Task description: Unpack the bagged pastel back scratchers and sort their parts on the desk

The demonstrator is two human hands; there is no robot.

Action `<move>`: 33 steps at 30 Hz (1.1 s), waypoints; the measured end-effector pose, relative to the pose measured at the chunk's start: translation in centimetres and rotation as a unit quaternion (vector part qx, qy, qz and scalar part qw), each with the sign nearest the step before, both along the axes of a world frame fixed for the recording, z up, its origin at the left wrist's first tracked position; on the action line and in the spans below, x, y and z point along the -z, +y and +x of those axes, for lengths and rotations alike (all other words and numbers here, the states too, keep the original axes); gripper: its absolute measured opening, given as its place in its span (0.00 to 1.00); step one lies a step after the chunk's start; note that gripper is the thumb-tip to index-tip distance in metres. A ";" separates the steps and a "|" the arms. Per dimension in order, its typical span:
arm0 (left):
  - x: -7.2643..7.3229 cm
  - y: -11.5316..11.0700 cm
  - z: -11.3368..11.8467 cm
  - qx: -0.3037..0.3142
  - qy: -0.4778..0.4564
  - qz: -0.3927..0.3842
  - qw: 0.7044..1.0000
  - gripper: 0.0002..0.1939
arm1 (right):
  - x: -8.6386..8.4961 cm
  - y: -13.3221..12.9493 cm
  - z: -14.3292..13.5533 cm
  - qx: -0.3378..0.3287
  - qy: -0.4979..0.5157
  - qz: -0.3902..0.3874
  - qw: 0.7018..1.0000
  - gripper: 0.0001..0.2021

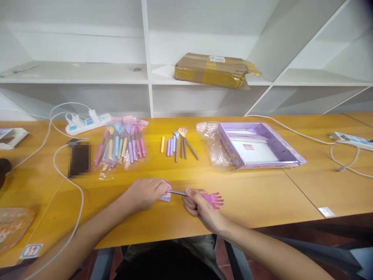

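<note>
Scratcher (178, 192), one: slim, smooth, shiny metal rod; flat magenta head with splayed prongs. Lies between the two grips over the desk (253, 194), its head showing just beyond the right grip.

Left grip (147, 193): closed on the rod's other end, back of the hand upward; the exact finger contact is hidden. Forearm slants in from the lower left.

Right grip (201, 206): clamped around the scratcher near its head, thumb laid on top, fingers curled. Forearm slants in from the lower right.

Card (165, 197), printed, purple: just beside the left grip, partly covered.

Beyond the grips: loose scratchers (185, 148), metal-rodded; smooth tubular sleeves (170, 147), yellow, purple, blue. Beyond the left grip: bagged scratchers (124, 147) in crinkled clear film. Beyond the right grip: open box (279, 143), purple, shallow, straight-walled; crumpled clear plastic (215, 144) alongside.
</note>
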State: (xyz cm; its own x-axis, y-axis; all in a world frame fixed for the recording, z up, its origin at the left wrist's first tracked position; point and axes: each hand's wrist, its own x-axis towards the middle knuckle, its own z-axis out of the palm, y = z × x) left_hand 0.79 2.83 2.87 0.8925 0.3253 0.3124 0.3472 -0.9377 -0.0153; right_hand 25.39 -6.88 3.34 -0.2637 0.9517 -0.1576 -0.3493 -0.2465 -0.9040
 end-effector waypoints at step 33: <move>-1.9 0.7 -2.6 -0.097 -0.104 -0.277 0.950 0.16 | 0.0 2.9 5.8 -0.047 -0.045 0.060 0.996 0.30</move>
